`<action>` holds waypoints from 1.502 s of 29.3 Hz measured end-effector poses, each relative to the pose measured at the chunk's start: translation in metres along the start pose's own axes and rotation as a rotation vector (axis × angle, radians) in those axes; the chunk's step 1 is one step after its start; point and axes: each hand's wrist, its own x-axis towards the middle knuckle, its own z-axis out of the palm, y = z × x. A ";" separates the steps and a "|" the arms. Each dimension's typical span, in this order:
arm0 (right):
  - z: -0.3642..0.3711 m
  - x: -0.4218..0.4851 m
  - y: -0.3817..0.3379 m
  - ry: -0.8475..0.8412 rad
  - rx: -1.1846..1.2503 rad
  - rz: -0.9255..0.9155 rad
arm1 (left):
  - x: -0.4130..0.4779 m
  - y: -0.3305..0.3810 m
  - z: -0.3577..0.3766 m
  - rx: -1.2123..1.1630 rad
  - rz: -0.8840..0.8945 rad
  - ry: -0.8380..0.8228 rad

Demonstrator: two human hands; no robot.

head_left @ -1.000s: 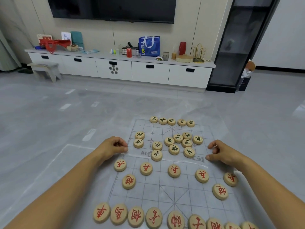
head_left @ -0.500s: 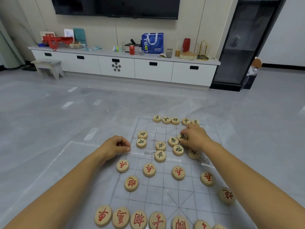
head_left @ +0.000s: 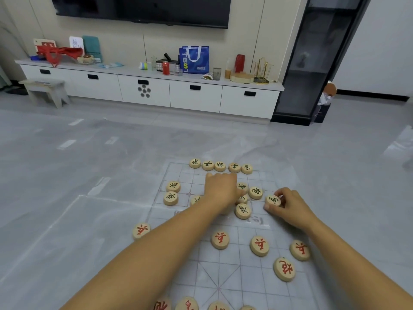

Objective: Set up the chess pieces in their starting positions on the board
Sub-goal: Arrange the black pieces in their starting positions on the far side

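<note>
Moved since the earlier frame: the left hand [head_left: 221, 191], laid over the far cluster of round pale wooden black-lettered pieces [head_left: 255, 193], grip not discernible; one such piece [head_left: 273, 200] is pinched by the right hand [head_left: 290, 208] near the right edge of the clear gridded board [head_left: 225, 274], black-side set-up judged in hand, far-row placement called for next.

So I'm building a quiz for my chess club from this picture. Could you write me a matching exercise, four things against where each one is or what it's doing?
Things
1. right hand
2. row of five black-lettered pieces
3. blue bag
4. left hand

Places or states
A. on the white cabinet
B. along the far edge of the board
C. pinches a black-lettered piece
D. over the loose black-lettered pieces in mid-board

Pairs: 1-C, 2-B, 3-A, 4-D
</note>
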 end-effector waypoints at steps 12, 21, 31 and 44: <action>-0.009 0.008 0.004 -0.063 0.105 0.024 | 0.016 0.012 0.009 0.136 -0.010 -0.092; -0.007 0.054 -0.001 0.171 -0.048 -0.010 | 0.037 -0.142 -0.038 -0.170 -0.251 0.086; 0.010 0.098 -0.004 0.217 -0.106 0.009 | 0.049 -0.177 -0.011 -0.436 -0.196 0.124; 0.015 0.100 0.007 0.286 -0.045 -0.060 | 0.073 -0.171 -0.003 -0.403 -0.248 0.141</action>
